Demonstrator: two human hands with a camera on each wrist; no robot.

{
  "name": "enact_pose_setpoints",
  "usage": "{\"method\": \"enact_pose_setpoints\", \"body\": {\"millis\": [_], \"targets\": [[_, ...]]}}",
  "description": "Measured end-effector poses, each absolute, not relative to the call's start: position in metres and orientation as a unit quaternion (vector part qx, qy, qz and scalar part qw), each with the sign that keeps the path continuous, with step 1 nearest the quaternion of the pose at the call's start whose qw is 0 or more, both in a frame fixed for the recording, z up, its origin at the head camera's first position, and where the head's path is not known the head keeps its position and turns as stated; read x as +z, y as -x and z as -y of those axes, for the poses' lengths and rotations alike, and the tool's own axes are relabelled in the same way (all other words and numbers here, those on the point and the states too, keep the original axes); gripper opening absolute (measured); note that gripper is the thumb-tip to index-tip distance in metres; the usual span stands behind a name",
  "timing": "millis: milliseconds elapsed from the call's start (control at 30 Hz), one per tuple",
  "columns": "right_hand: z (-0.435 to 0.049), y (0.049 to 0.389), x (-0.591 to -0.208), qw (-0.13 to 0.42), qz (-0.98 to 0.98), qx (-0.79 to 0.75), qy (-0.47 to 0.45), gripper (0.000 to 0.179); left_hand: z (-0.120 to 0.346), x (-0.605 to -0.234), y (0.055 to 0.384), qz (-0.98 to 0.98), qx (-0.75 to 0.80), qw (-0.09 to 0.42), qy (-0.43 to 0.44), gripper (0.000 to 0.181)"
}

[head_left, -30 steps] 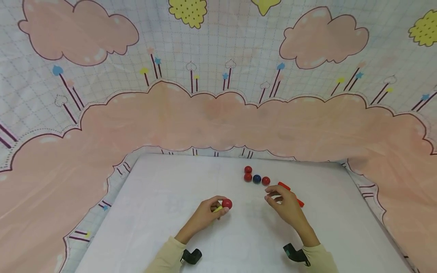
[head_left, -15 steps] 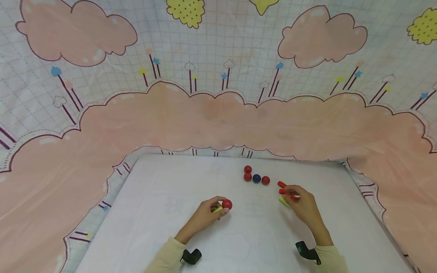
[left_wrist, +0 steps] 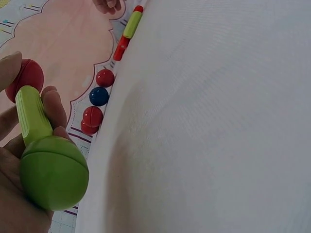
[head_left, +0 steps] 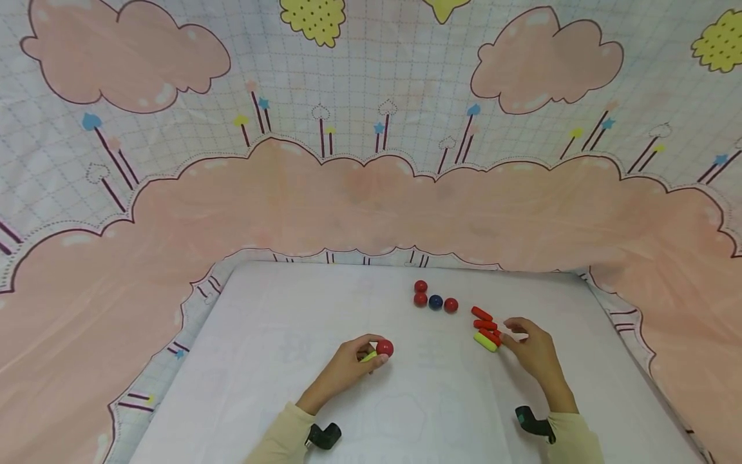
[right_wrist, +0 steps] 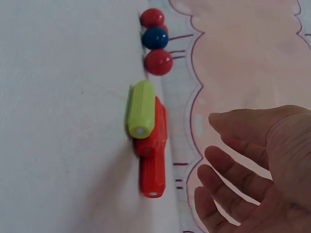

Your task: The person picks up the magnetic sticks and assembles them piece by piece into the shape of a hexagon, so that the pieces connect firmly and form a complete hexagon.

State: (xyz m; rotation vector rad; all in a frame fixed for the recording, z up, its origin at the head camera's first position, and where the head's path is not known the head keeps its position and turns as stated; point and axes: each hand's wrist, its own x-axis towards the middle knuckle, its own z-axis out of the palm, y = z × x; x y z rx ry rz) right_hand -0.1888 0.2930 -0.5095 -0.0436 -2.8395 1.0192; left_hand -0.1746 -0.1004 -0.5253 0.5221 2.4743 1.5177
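My left hand point(head_left: 350, 361) holds a yellow-green rod point(left_wrist: 34, 114) between thumb and fingers. A red ball point(left_wrist: 30, 77) sits on the rod's far end, and a green ball point(left_wrist: 54, 174) on its near end, close to the palm. My right hand point(head_left: 534, 351) holds nothing; its fingers are loosely bent just right of a small group of rods. That group has several red rods point(head_left: 482, 314) and one yellow-green rod point(head_left: 484, 342) lying close together. In the right wrist view the red rods point(right_wrist: 153, 177) partly hide behind the yellow-green rod point(right_wrist: 141, 109).
Left of the rods and farther back, a blue ball point(head_left: 436, 302) lies between red balls point(head_left: 451, 305) in a short row, with another red ball point(head_left: 420, 286) behind the row's left end. The white tabletop point(head_left: 278, 303) meets a patterned pink cloth point(head_left: 371, 212) at its back edge.
My right hand passed over the rods, gripped a red one among them, then let go and drew back to the right. The rods now lie bunched together. My left hand stays put.
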Motion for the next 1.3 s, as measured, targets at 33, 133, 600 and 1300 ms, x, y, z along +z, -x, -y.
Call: {"method": "enact_pose_setpoints", "body": {"millis": [33, 133, 600, 1300], "targets": [[-0.294, 0.190, -0.511, 0.053, 0.940, 0.337, 0.021, 0.034, 0.100, -0.525, 0.175, -0.835, 0.512, 0.096, -0.176, 0.038], [-0.297, 0.191, -0.514, 0.030, 0.942, 0.333, 0.036, 0.036, 0.100, -0.525, 0.175, -0.834, 0.514, 0.096, -0.176, 0.037], [-0.306, 0.195, -0.527, -0.010, 0.941, 0.334, 0.059, 0.033, 0.100, -0.528, 0.176, -0.833, 0.515, 0.093, -0.180, 0.038], [-0.299, 0.191, -0.517, 0.054, 0.947, 0.316, 0.030, 0.028, 0.099, -0.526, 0.175, -0.835, 0.514, 0.091, -0.177, 0.037]]}}
